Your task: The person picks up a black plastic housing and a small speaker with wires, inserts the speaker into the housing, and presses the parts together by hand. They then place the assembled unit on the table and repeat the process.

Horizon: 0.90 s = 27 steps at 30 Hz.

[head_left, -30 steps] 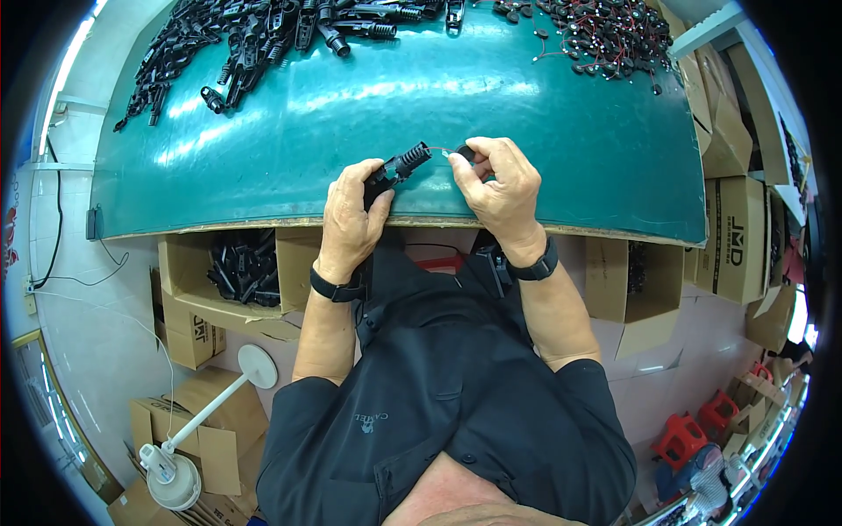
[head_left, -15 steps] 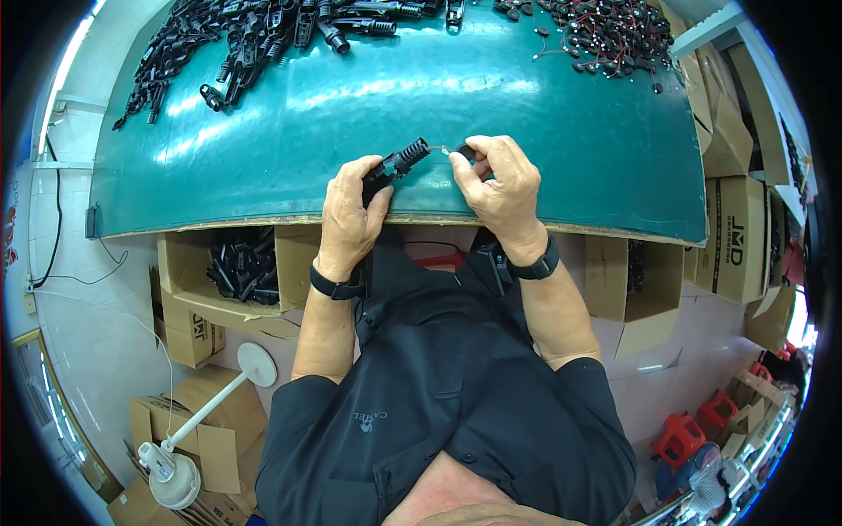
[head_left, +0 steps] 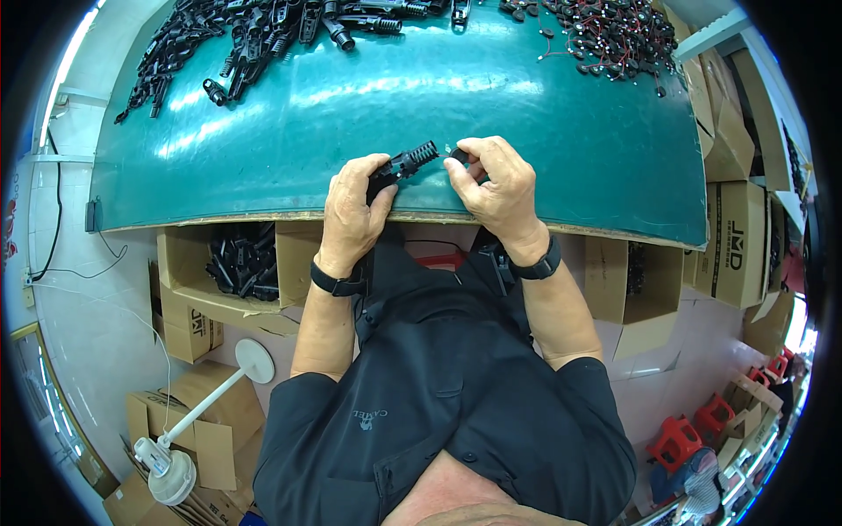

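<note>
The fingers of the person's left hand are closed around a long black plastic housing with a ribbed, spring-like end, thumb below and fingers above. It is held tilted over the near edge of a glossy green tabletop, its ribbed tip pointing up and toward the right hand. That hand has thumb and forefinger pinched on a small round black disc; a tiny pale connector shows just beside it. From where I'm standing, disc and ribbed tip are near each other but not touching. Both wrists wear black bands.

At the far left of the table sits a heap of similar black plastic housings; at the far right, a tangle of black discs on thin red wires. Below the table edge, an open brown cardboard box on the left holds more black pieces, and another open brown carton stands on the right. Farther off, lower right, I can see red plastic stools.
</note>
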Tool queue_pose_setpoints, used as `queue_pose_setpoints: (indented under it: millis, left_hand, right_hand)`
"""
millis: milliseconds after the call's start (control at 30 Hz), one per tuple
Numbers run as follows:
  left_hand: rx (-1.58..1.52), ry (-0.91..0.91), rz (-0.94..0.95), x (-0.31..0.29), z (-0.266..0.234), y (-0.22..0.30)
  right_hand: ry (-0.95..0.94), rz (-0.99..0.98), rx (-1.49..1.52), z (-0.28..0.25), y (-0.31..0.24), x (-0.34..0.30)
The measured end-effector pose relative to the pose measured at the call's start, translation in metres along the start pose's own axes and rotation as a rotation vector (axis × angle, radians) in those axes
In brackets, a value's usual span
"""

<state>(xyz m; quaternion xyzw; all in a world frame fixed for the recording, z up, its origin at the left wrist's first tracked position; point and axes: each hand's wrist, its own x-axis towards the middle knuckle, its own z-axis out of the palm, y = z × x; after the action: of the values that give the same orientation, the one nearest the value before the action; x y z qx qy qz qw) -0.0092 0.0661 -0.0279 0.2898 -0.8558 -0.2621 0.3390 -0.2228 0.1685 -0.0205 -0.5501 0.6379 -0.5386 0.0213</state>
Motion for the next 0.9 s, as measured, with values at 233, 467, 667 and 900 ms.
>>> queue_pose_setpoints:
  millis: [233, 467, 667, 900]
  left_hand:
    - [0.009, -0.038, 0.047, 0.002, -0.005, 0.002]
    - [-0.001, -0.076, 0.064, 0.003, -0.009, 0.002]
    - [-0.009, -0.076, 0.093, 0.004, -0.008, 0.001]
    - [-0.008, -0.085, 0.089, 0.002, -0.008, 0.001]
  right_hand:
    - [-0.125, 0.127, 0.124, -0.005, 0.001, 0.002]
    - [-0.22, 0.198, 0.239, -0.011, 0.003, 0.002]
    - [-0.261, 0.262, 0.262, -0.013, 0.005, 0.0]
    - [-0.277, 0.429, 0.339, -0.012, 0.007, -0.004]
